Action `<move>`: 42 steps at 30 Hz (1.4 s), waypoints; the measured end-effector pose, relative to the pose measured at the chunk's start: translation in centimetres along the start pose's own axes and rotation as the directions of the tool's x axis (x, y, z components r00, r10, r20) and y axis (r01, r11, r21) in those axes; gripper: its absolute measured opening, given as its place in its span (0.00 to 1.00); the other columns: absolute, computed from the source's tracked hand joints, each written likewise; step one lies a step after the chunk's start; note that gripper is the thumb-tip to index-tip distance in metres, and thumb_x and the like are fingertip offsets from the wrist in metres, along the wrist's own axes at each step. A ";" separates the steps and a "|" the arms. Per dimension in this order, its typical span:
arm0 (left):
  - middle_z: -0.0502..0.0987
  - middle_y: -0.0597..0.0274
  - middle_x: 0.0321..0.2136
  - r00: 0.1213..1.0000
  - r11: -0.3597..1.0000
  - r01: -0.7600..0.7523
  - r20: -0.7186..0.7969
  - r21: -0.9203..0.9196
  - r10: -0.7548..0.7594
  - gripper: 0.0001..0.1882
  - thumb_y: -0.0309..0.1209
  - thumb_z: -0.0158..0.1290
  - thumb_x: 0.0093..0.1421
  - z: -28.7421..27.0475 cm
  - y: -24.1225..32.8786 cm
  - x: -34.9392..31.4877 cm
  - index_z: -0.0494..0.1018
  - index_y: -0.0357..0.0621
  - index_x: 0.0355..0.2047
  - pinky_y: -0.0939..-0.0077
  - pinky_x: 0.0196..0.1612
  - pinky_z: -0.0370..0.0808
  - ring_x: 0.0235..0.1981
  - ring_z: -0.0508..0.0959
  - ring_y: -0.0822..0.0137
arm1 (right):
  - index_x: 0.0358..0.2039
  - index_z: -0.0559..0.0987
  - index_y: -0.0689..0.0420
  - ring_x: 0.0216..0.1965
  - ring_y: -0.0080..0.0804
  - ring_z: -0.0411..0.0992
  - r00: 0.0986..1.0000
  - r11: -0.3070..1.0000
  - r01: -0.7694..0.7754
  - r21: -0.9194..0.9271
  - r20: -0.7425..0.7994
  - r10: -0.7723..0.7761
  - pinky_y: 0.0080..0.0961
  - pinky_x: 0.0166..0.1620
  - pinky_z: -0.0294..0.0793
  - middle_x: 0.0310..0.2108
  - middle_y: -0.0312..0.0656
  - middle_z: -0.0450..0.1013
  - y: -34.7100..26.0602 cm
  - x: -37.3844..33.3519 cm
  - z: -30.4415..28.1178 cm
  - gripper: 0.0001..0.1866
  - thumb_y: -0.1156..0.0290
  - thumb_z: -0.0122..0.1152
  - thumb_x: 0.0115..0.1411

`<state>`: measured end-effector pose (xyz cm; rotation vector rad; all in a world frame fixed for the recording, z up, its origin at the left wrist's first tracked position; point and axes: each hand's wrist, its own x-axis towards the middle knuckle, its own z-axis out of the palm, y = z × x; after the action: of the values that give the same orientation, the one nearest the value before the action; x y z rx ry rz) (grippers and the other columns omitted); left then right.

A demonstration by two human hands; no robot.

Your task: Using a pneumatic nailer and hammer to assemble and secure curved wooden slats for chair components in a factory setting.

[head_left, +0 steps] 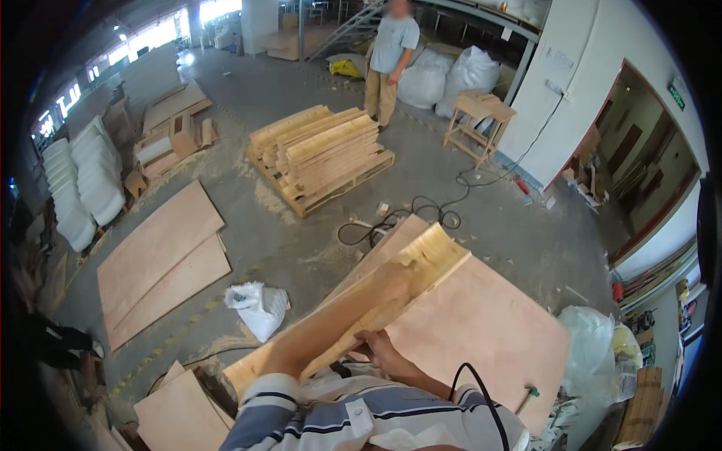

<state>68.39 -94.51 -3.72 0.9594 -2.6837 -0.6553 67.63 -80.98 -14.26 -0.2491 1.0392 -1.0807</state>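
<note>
A long, curved light-wood panel (444, 259) slants across in front of me, its trough-like hollow side facing up. My left arm reaches along that hollow, and my left hand (402, 276) is over the far part of the panel, its fingers smeared by motion. My right hand (377, 352) grips the panel's near long edge, fingers curled round it. Something dark shows beside that hand, too hidden to name. Beneath the curved panel lies a large flat plywood sheet (481, 323).
Ahead, a pallet (304, 204) bears stacked curved panels (323, 146), with a person (395, 52) standing behind. Plywood sheets (165, 255) and a white sack (259, 308) lie to the left. A black cable (429, 207) coils near a wooden stool (481, 113). Plastic bags (587, 349) sit at right.
</note>
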 end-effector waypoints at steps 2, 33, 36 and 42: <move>0.78 0.45 0.26 0.992 0.996 0.081 0.105 -0.044 -0.076 0.33 0.30 0.48 0.52 1.5 0.2 0.5 0.58 0.42 0.61 0.57 0.31 0.73 0.27 0.78 0.48 | 0.49 0.64 0.67 0.44 0.49 0.73 0.999 0.999 0.045 0.010 -0.003 -0.045 0.44 0.43 0.80 0.45 0.53 0.69 0.2 0.9 -0.7 0.22 0.79 0.55 0.53; 0.77 0.46 0.24 0.982 0.986 0.156 -0.115 0.056 -0.149 0.33 0.29 0.51 0.52 -4.4 -1.2 4.6 0.57 0.49 0.60 0.54 0.30 0.75 0.29 0.79 0.48 | 0.50 0.64 0.68 0.42 0.48 0.74 0.994 0.992 0.104 -0.074 -0.039 -0.107 0.45 0.41 0.81 0.44 0.53 0.70 0.2 3.3 -1.3 0.25 0.79 0.55 0.51; 0.78 0.48 0.27 0.999 0.977 0.035 0.028 0.210 -0.042 0.36 0.29 0.53 0.49 -2.9 -3.0 5.7 0.57 0.48 0.61 0.58 0.30 0.76 0.28 0.80 0.51 | 0.50 0.63 0.69 0.43 0.49 0.74 0.996 0.979 0.066 -0.195 -0.039 -0.075 0.44 0.41 0.81 0.44 0.53 0.69 -0.3 2.6 -0.4 0.25 0.79 0.53 0.51; 0.79 0.50 0.29 0.994 0.995 0.069 -0.093 0.065 -0.063 0.34 0.30 0.54 0.51 0.0 -5.3 4.6 0.59 0.49 0.59 0.58 0.32 0.76 0.30 0.80 0.51 | 0.48 0.65 0.70 0.41 0.46 0.75 0.991 0.985 0.103 -0.139 -0.068 -0.113 0.39 0.41 0.80 0.42 0.55 0.71 -0.6 2.2 -0.3 0.22 0.80 0.55 0.51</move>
<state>67.81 -101.12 -6.05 1.0733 -2.6196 -0.5217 67.25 -82.93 -15.29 -0.3797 1.1799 -1.1260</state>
